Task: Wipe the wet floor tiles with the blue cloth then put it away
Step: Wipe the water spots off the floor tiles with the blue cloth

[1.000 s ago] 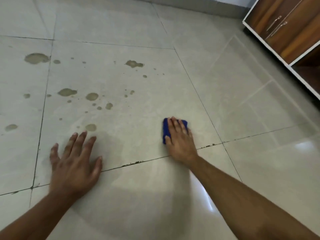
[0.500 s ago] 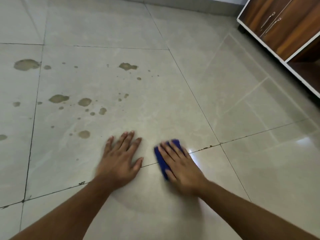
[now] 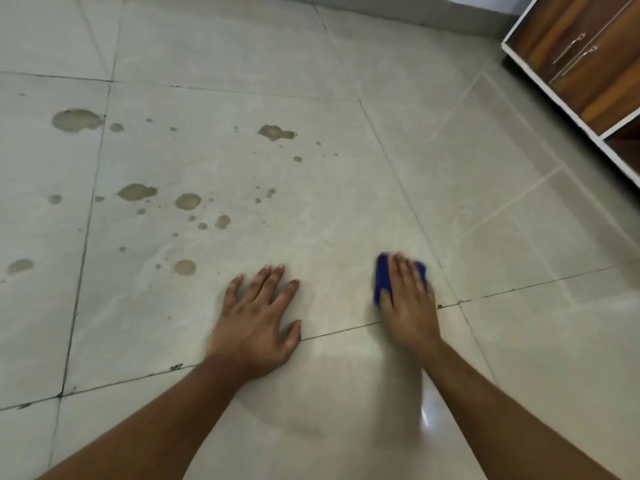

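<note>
A small folded blue cloth (image 3: 382, 279) lies flat on the beige floor tiles, mostly covered by my right hand (image 3: 408, 299), which presses down on it; only its left edge and far corner show. My left hand (image 3: 258, 320) rests flat on the same tile, fingers spread, a little left of the cloth and holding nothing. Brownish wet spots (image 3: 188, 201) and larger puddles (image 3: 78, 120) are scattered over the tiles to the left and further away, with one patch (image 3: 275, 132) near the middle.
A wooden cabinet (image 3: 585, 60) with white edging and metal handles stands at the upper right. A grey skirting (image 3: 398, 10) runs along the far wall. Dark grout lines (image 3: 346, 329) cross the floor under my hands.
My right hand slid the cloth to the right and slightly away along the tile. My left hand, earlier far left, has come in beside it and stayed planted.
</note>
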